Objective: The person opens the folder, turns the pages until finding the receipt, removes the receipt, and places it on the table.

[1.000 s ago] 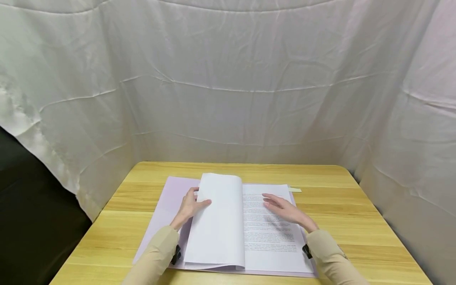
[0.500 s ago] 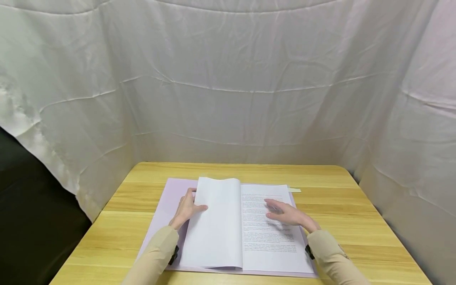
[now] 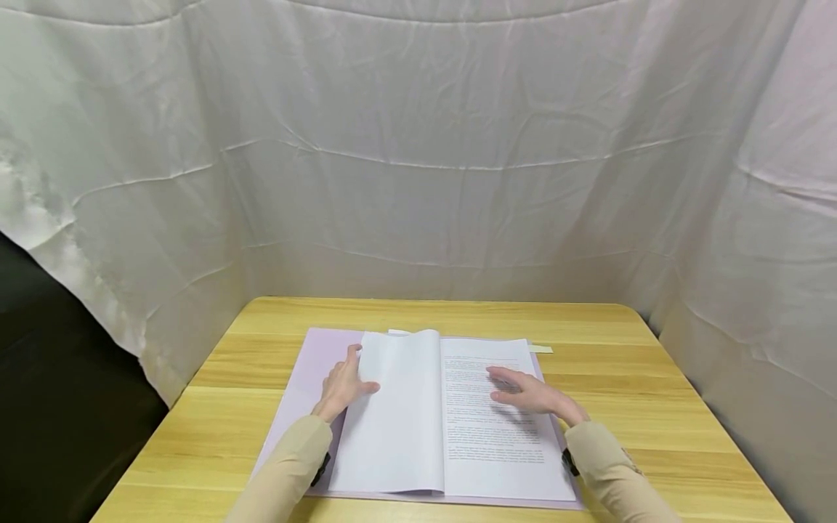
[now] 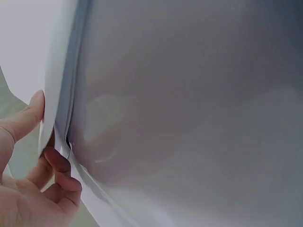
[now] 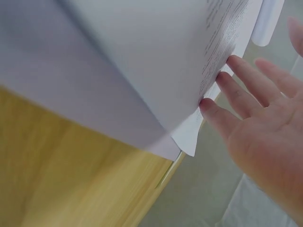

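A lilac folder (image 3: 322, 359) lies spread on the table, with a stack of paper inside. My left hand (image 3: 341, 386) pinches the outer edge of the blank white sheets (image 3: 395, 418) turned over to the left. In the left wrist view, the thumb of that hand (image 4: 35, 187) lies on one side of the paper edge, with curled fingers behind it. Over the printed page (image 3: 490, 428) on the right is my right hand (image 3: 531, 396). Its fingers look nearly straight in the right wrist view, fingertips (image 5: 222, 77) touching or just above the print.
A pale tab (image 3: 541, 349) sticks out past the page's upper right edge. The wooden table (image 3: 654, 436) reaches back to a grey-white cloth curtain (image 3: 418, 181) on three sides. Black bands (image 3: 570, 463) show at both wrists.
The turned sheets have come down flatter and shifted slightly left, together with my left hand. My right hand has dropped a little toward me, its fingers spreading over the printed page.
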{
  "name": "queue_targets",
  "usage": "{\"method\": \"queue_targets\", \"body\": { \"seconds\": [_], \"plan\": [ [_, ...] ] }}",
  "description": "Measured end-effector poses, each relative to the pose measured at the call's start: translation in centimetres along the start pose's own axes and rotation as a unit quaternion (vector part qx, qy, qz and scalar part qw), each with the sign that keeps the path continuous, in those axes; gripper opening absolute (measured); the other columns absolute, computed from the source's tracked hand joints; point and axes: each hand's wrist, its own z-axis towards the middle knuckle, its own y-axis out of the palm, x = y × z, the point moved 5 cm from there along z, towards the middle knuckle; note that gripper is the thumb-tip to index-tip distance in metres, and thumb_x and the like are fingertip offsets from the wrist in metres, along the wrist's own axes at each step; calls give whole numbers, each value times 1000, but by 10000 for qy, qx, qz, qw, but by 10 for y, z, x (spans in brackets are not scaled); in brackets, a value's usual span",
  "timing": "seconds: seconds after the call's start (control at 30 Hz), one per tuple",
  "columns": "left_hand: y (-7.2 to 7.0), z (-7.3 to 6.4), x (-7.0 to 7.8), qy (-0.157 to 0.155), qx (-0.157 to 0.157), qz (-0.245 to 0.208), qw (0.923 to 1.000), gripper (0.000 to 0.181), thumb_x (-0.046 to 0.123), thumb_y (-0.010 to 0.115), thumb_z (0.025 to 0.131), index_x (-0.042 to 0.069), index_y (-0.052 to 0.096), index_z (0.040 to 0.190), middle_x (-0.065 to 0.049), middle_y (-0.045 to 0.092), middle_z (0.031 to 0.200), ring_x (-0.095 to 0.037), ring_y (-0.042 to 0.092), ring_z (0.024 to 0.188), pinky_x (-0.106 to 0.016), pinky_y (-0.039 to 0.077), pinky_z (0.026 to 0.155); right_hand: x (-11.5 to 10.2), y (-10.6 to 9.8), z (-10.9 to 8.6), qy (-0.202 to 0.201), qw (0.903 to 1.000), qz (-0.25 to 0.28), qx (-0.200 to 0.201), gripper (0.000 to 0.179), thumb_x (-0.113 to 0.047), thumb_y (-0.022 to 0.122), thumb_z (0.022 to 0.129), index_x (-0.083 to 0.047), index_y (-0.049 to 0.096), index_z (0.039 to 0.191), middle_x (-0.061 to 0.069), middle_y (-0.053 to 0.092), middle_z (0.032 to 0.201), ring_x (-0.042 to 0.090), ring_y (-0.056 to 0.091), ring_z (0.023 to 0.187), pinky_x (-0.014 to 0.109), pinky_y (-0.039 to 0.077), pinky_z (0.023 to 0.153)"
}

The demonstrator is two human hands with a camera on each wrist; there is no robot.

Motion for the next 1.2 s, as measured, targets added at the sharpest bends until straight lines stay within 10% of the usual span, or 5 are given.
{"method": "queue_targets", "body": {
  "seconds": [0.23, 0.57, 1.2],
  "plan": [
    [0, 0, 4, 529, 310, 485, 9969, 84, 20, 88, 76, -3, 45, 144, -28, 55, 135, -39, 55, 110, -48, 50, 89, 1, -7, 3, -208, 9995, -74, 216, 57, -24, 57, 103, 8, 42, 147, 31, 54, 143, 50, 48, 135, 67, 39, 111],
    [10, -3, 8, 941, -485, -96, 9943, 58, 3, 71, 89, -7, 48, 141, -28, 43, 152, -48, 39, 142, -62, 31, 120, 16, -21, 11, -271, 9981, -107, 541, 47, -20, 59, 102, 7, 52, 140, 30, 55, 142, 52, 48, 135, 68, 37, 112],
    [15, -7, 6, 1089, -1437, -190, 9834, 58, 13, 61, 99, -10, 39, 148, -27, 29, 162, -46, 27, 151, -60, 22, 125, 49, -44, 29, 273, 9887, -422, 1410, 46, -10, 69, 93, 7, 57, 134, 33, 55, 140, 56, 41, 137, 70, 29, 116]
  ]
}}
